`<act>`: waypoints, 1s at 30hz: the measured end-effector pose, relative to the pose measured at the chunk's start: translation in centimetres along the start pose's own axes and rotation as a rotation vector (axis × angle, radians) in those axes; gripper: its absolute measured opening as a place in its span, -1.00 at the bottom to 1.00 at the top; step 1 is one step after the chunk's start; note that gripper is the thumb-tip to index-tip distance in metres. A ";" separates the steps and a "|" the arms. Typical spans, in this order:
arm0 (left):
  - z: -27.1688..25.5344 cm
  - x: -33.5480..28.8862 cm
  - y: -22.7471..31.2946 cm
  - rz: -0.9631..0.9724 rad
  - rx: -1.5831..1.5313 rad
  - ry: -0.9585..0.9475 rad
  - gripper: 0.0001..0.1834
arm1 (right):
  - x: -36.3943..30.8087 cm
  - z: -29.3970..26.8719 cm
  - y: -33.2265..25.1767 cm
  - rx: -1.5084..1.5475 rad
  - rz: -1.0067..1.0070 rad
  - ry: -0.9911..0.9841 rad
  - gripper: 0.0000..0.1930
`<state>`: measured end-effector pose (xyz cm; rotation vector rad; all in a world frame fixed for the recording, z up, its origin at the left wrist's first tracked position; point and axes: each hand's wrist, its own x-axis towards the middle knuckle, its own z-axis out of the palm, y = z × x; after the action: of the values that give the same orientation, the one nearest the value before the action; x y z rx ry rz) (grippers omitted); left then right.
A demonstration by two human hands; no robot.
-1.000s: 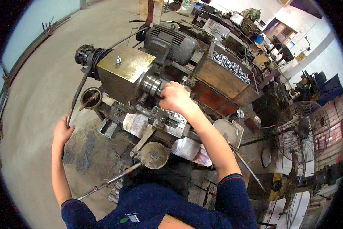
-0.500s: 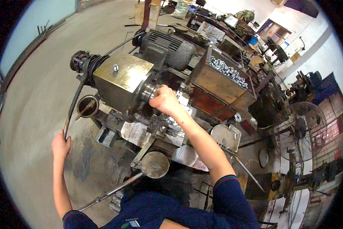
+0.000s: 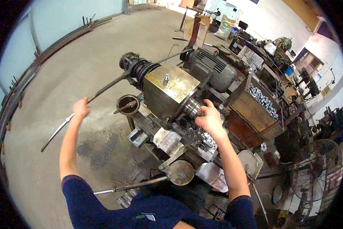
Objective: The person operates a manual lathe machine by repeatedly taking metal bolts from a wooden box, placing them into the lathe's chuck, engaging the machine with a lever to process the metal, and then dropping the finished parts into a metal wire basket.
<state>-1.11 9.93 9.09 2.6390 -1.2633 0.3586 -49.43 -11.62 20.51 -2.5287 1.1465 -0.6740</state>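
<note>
My left hand (image 3: 81,108) is wrapped round a long dark lever (image 3: 109,87), whose pale lower end (image 3: 57,131) sticks out below the fist. The lever runs to the ringed black pulley end (image 3: 135,66) of a small lathe-like machine. At the machine's shiny round spindle nose (image 3: 191,107) is my right hand (image 3: 210,119), with one finger raised and the others apart beside the metal. Its palm side is hidden, and I make out no part in it. On the brass-coloured top plate (image 3: 173,84) of the headstock stands one small metal fitting (image 3: 167,78).
A ribbed motor (image 3: 213,66) sits behind the headstock. To the right, a box (image 3: 251,108) holds many shiny small metal parts. A pot with a brush (image 3: 128,105) is at the machine's left. Nearer me are a round plate (image 3: 181,172) and a metal bar (image 3: 141,184). A fan (image 3: 316,171) stands far right.
The view has shifted, so the machine appears further right. My left hand has swung the lever outward to the left and away from me. My right hand's fingers have loosened at the spindle nose.
</note>
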 end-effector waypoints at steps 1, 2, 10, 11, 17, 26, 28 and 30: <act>0.9 -0.9 1.5 0.081 -0.147 0.202 -0.67 | -0.8 -0.8 0.1 0.020 -0.083 0.098 -0.74; -0.2 -2.0 5.3 0.156 -0.248 0.347 -0.65 | -1.8 -1.9 0.6 0.061 -0.111 0.141 -0.73; 13.2 -12.3 19.8 0.212 -0.152 -0.617 -0.47 | -15.1 -9.6 7.5 0.034 0.102 0.279 -0.70; 14.9 -13.0 18.6 0.232 -0.078 -0.510 -0.61 | -17.2 -9.9 9.5 -0.046 0.127 0.268 -0.69; 13.0 -7.8 16.8 0.711 0.304 -0.544 -0.66 | -32.6 -13.9 18.8 -0.181 0.668 0.260 -0.66; 13.8 -9.7 14.2 0.264 -0.048 -0.623 -0.61 | -56.0 -13.7 28.5 -0.890 1.196 0.082 -0.67; 13.8 -10.0 12.1 0.238 -0.063 -0.669 -0.58 | -56.3 -11.7 27.8 -0.876 1.229 0.057 -0.73; 13.9 -11.0 9.6 0.225 -0.092 -0.752 -0.55 | -57.7 -8.8 25.0 -0.833 1.207 0.133 -0.75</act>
<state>-13.51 8.28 -6.75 2.6303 -1.7156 -0.7193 -102.96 15.69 0.09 -1.6060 2.9840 0.0096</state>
